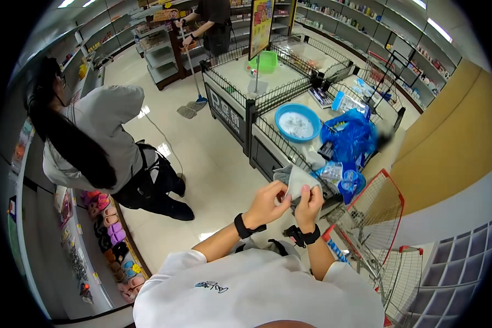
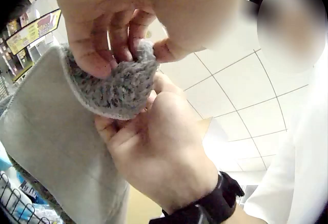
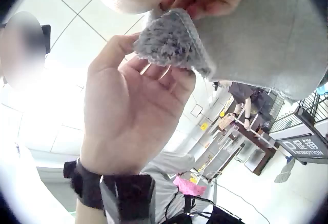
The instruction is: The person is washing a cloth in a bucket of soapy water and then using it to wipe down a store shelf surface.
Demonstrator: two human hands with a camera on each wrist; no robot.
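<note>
In the head view, both hands hold a grey mop pad in front of the white-shirted body. It has a smooth pale backing and a shaggy grey pile. My left hand pinches one corner between thumb and fingers. Beside it, my right hand grips the same end of the pad. From the left wrist, the shaggy corner shows folded over between the two hands, while the smooth sheet hangs away from it. The right wrist view shows the folded corner by the left fingers.
A blue basin of suds stands on the promotion bin ahead, beside a blue plastic bag. Shopping carts stand at the right. On the left is a person in grey; farther back another person holds a mop.
</note>
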